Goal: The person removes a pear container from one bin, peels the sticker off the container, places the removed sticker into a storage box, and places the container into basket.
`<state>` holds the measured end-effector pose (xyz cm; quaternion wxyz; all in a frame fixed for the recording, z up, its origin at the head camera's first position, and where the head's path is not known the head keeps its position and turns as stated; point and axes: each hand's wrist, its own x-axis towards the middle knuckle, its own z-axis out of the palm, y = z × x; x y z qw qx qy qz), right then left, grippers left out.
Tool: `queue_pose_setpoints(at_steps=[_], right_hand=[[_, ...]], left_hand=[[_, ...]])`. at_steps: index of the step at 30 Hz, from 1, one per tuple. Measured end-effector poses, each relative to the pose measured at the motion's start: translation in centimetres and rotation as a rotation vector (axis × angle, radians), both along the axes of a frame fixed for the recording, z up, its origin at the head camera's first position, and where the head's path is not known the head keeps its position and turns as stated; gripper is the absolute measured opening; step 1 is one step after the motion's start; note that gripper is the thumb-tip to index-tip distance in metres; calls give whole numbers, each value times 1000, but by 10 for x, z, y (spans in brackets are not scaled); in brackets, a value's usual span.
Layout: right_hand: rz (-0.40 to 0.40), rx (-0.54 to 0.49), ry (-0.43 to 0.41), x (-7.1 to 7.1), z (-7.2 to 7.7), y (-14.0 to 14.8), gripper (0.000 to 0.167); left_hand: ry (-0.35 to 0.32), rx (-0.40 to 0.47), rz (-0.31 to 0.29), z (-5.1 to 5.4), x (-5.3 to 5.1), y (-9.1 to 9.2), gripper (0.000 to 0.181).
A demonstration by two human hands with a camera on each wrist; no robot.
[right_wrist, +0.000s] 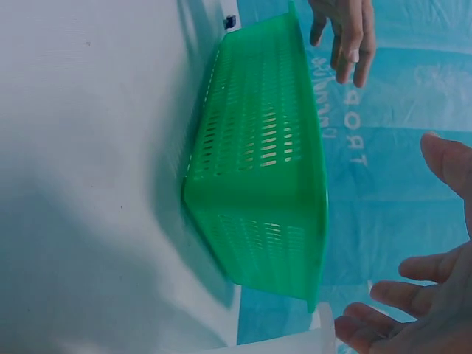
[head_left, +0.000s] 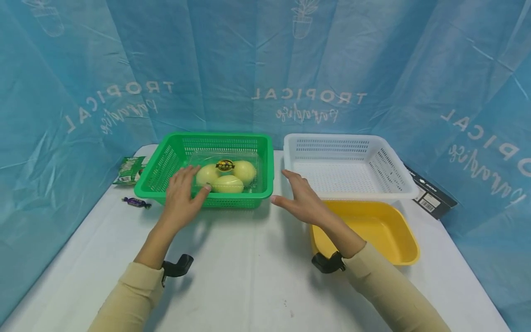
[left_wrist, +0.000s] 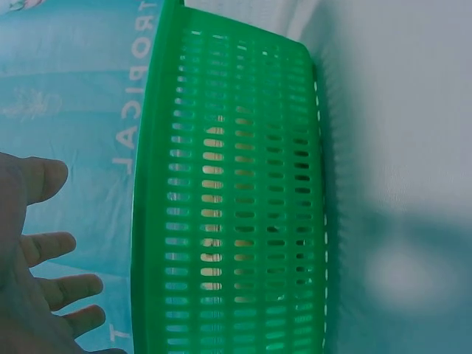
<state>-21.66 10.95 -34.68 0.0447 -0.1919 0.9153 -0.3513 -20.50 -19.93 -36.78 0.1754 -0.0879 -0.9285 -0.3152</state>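
In the head view a green basket (head_left: 265, 184) holds a clear plastic box (head_left: 225, 165) with a dark label. Several pale yellow-green round fruits (head_left: 228, 185) show through it. My left hand (head_left: 182, 196) hovers over the basket's front rim near the box's left end, fingers spread and grasping nothing. Whether a fingertip touches the box is unclear. Between the green basket and a white basket (head_left: 350, 196), my right hand (head_left: 300, 198) is held up with extended fingers and holds nothing. From the right wrist view, both the left hand (right_wrist: 345, 37) and right hand (right_wrist: 420, 302) appear above rim height.
A yellow tub (head_left: 373, 230) stands in front of the white basket, under my right forearm. A black box (head_left: 431, 193) lies at the right. Left of the green basket are a green packet (head_left: 130, 170) and a purple wrapped candy (head_left: 136, 202). Blue curtain (head_left: 224, 69) surrounds the white table (head_left: 249, 286).
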Motion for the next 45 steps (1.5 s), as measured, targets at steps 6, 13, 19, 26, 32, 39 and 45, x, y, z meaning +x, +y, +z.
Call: queue_pose_setpoints(at_steps=[6,13,19,26,32,39,45], right_hand=[[16,-12,-4,-2,-2,-5,82],[32,-46,9,-5,-6,-12,81],[39,-70,4,-6,-11,-19,81],[26,-59,-5,-9,-17,-26,84],[19,-57,-16,-13,-23,-30,87],[-2,-79,-28,-18,-31,-35,89],[-14,-87,-10,-22,-37,-40,88]], left_hand=[[17,24,-15,-2,-7,-9,60],[-10,28,-8,-3,-13,-18,65],[-52,23,5,-2,-19,-24,67],[-87,18,1,-1,-24,-34,66],[-107,21,-2,-1,-30,-41,67],[-124,18,-2,1,-37,-45,65],[-154,27,7,2,-42,-49,63]])
